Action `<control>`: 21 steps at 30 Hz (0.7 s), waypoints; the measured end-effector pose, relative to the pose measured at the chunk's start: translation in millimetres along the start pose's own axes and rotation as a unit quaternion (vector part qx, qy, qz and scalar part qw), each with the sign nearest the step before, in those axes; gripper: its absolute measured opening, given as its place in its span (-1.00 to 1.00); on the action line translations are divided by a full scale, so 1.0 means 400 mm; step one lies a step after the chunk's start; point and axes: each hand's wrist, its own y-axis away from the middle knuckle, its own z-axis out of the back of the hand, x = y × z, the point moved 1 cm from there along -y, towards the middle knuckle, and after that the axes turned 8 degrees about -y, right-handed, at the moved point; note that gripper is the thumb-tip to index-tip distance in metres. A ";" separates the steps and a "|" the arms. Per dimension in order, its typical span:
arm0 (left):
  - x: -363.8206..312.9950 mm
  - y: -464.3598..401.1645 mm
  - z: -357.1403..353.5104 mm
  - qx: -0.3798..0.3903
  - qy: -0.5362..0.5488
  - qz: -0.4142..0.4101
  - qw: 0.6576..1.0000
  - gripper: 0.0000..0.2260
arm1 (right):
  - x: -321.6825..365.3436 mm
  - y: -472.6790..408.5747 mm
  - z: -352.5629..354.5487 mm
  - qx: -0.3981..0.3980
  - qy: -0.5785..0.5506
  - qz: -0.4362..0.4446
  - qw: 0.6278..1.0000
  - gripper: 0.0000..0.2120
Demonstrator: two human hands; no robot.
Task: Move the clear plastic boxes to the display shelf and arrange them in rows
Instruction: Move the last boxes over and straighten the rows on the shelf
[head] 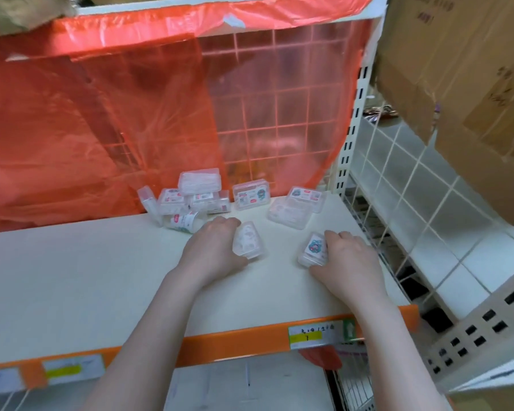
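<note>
On the display shelf [101, 277], the left hand [212, 247] grips one clear plastic box [247, 240], tilted on edge; the right hand [346, 256] grips a stickered box [313, 252]. Both likely light, rigid and slick: hold across the short sides. Beyond, a loose heap of boxes [190, 197] and three apart [291, 204] await rows against the red plastic sheet [131, 114].
</note>
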 end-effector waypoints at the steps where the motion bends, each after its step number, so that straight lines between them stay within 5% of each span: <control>1: 0.021 0.019 0.004 0.000 -0.003 0.006 1.000 -0.44 | 0.018 0.003 -0.003 0.001 -0.007 0.010 1.000 -0.74; 14: 0.319 0.300 0.094 -0.023 0.022 0.090 0.995 -0.36 | 0.351 0.072 -0.009 0.009 -0.039 0.172 0.984 -0.57; 21: 0.579 0.541 0.124 -0.032 0.006 0.149 0.988 -0.34 | 0.640 0.208 -0.068 0.026 -0.042 0.242 0.969 -0.68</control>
